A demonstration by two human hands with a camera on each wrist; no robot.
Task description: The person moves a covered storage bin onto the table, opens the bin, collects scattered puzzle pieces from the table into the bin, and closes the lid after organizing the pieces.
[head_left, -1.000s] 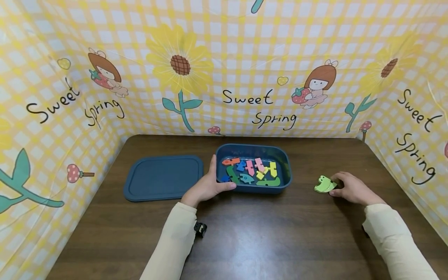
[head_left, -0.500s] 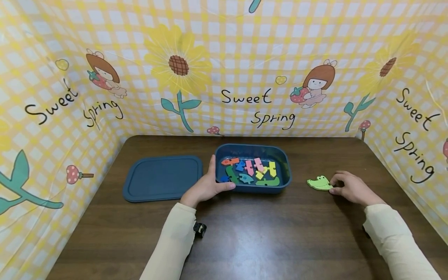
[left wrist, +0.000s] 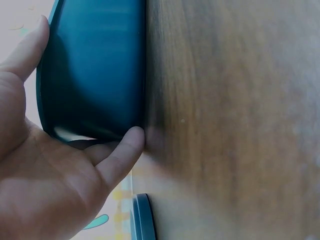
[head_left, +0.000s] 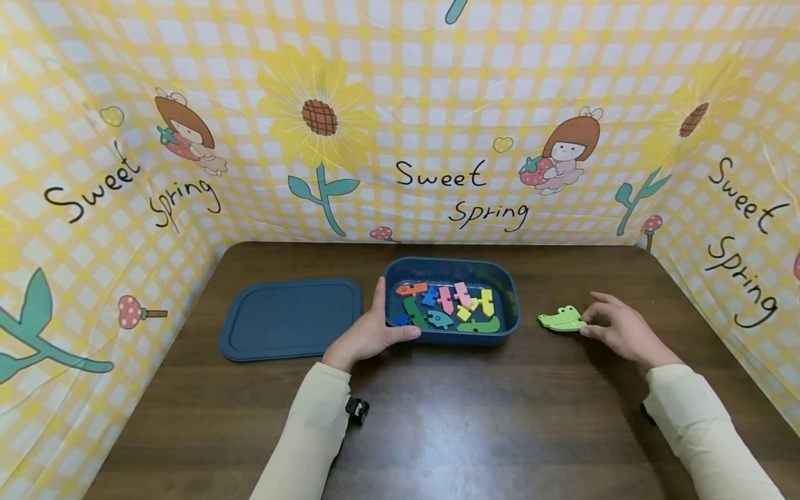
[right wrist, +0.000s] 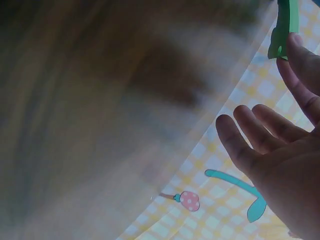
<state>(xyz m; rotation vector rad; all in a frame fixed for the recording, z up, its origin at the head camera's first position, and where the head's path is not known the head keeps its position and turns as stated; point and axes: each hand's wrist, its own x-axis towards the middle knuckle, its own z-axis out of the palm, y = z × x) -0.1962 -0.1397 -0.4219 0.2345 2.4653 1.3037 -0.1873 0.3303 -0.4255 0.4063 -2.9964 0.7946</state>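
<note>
In the head view a dark blue rectangular box (head_left: 514, 312) stands open-topped near the table's middle. Several coloured jigsaw-like pieces lie in it, such as an orange piece (head_left: 412, 288) and a pink piece (head_left: 445, 298). My left hand (head_left: 369, 333) rests against the box's near left corner, its thumb along the front rim and its fingers stretched along the left wall. To the right of the box, my right hand (head_left: 615, 326) pinches the tail end of a light green crocodile puzzle piece (head_left: 562, 319) between thumb and index finger. The other right fingers spread loosely in the right wrist view.
A dark blue lid (head_left: 294, 319) lies flat on the brown wooden table (head_left: 475, 423), left of the box. Patterned yellow checked cloth (head_left: 437, 125) encloses the table's back and sides. A small black device (head_left: 357, 410) sits on the left wrist.
The crocodile piece has turned to show its long snout pointing left and has moved left towards the box, with my right hand. The left hand and the box have stayed put.
</note>
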